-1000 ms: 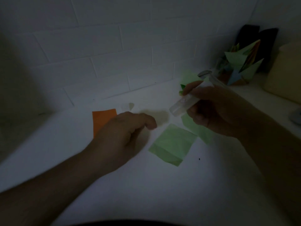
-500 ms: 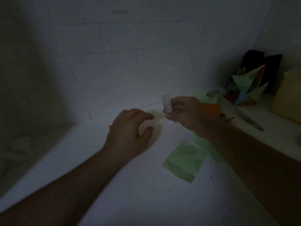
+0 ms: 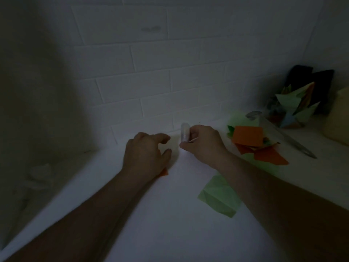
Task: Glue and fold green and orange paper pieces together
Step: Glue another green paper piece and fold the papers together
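Observation:
My right hand (image 3: 203, 143) grips a whitish glue stick (image 3: 184, 131) upright near the wall, its lower end on or just above the white table (image 3: 170, 224). My left hand (image 3: 146, 156) lies beside it with loosely curled fingers, covering an orange paper piece of which only a corner (image 3: 164, 173) shows. A folded green paper piece (image 3: 220, 197) lies on the table partly under my right forearm. Orange paper pieces (image 3: 249, 138) and green ones (image 3: 238, 120) are piled to the right.
A white brick wall (image 3: 170, 82) stands right behind the hands. Scissors (image 3: 279, 133) lie beside the paper pile. A folded multicoloured paper model (image 3: 294, 108), dark objects and a cream container (image 3: 338, 118) fill the far right corner.
The view has tilted up and left. My right hand moved the glue stick left toward the wall and stood it upright. My left hand stayed over the orange piece.

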Demonstrator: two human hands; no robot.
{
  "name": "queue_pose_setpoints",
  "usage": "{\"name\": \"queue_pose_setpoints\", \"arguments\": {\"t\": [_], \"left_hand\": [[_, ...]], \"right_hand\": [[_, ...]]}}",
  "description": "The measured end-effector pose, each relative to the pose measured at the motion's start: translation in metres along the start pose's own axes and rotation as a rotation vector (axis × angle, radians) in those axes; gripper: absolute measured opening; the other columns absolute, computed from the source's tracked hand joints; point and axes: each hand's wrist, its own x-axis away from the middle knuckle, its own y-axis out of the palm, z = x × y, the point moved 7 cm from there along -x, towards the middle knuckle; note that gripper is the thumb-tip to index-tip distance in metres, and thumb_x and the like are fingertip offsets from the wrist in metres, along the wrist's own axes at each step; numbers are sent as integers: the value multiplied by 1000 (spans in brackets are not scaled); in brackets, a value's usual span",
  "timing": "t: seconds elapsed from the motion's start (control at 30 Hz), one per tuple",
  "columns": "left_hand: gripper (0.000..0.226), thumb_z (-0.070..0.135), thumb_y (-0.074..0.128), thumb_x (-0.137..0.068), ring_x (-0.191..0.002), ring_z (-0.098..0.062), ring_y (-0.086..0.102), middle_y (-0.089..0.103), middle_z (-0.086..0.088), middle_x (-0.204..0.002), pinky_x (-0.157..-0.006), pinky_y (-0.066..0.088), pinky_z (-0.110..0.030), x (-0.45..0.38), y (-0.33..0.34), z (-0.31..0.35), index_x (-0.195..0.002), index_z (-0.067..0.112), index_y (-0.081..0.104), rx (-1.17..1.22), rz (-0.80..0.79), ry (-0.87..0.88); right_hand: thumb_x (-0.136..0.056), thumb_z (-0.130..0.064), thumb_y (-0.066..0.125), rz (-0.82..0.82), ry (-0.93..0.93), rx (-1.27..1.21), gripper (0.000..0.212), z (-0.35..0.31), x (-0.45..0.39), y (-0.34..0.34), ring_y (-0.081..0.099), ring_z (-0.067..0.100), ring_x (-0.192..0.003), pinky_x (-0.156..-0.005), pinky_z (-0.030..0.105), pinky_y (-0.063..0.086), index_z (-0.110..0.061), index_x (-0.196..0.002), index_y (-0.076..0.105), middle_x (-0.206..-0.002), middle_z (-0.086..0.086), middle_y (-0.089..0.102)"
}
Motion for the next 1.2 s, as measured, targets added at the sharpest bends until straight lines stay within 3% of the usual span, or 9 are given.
{"name": "queue_pose_setpoints", "arguments": {"t": [0.13,0.2,0.33,0.5,0.67,0.77,0.87,1.07,1.2], "left_hand": [[38,47,64,-89,-114,-22,57,73,11,-112,-99,44,-39,2,1,0,-125,36,67,34,18,18],[35,45,62,-87,-113,-21,57,72,11,-116,-98,42,-35,6,-2,4,-120,36,70,75,51,73],[24,29,74,-87,-102,-5,55,70,16,-112,-87,34,-18,10,-8,38,-110,34,74,200,5,257],[34,34,71,-91,-93,3,62,64,15,-117,-79,51,-14,10,6,109,-125,33,67,270,-268,436],[51,44,65,-94,-89,-8,63,65,4,-121,-67,44,-15,-10,45,157,-141,32,50,238,-371,327],[57,40,67,-93,-86,-14,66,71,2,-107,-61,45,-18,-15,65,178,-145,29,45,233,-411,334],[55,24,68,-90,-78,-20,68,64,7,-76,-58,43,-23,-24,63,182,-141,25,48,282,-314,342],[44,14,66,-97,-68,-14,62,67,8,-99,-66,56,-29,-10,26,165,-126,41,47,713,-215,357],[32,21,68,-97,-64,-9,53,60,9,-78,-65,48,-27,6,15,143,-119,44,65,686,-138,376]], "right_hand": [[-70,-33,88,-90,-1,-9,55,3,6,-10,69,12,-88,-83,32,57,-19,-119,68,-104,-4,72],[-73,-33,87,-8,-32,-6,60,7,9,-42,69,10,-85,-80,31,58,-18,-126,64,-104,-5,70],[-84,-32,77,161,17,182,14,34,24,-129,66,7,-66,-53,16,46,-24,-95,76,-79,-9,71],[-80,-57,70,46,223,365,28,90,56,-163,62,12,-79,-66,29,45,-29,-79,69,-79,-12,65],[-70,-64,76,-58,248,321,36,96,76,-152,60,6,-82,-65,27,41,-34,-86,66,-89,-15,64],[-70,-39,86,-71,211,178,34,99,75,-149,63,11,-90,-68,28,45,-31,-97,66,-101,-7,66],[-75,-16,86,10,206,-135,32,100,71,-153,64,9,-75,-62,23,50,-20,-103,70,-85,-2,67],[-73,-17,81,161,121,-563,22,88,67,-161,67,25,-78,-69,43,54,-25,-90,70,-78,3,68],[-80,-6,80,228,19,-617,23,72,68,-151,55,2,-52,-49,21,43,-15,-91,62,-58,-12,61]]}}
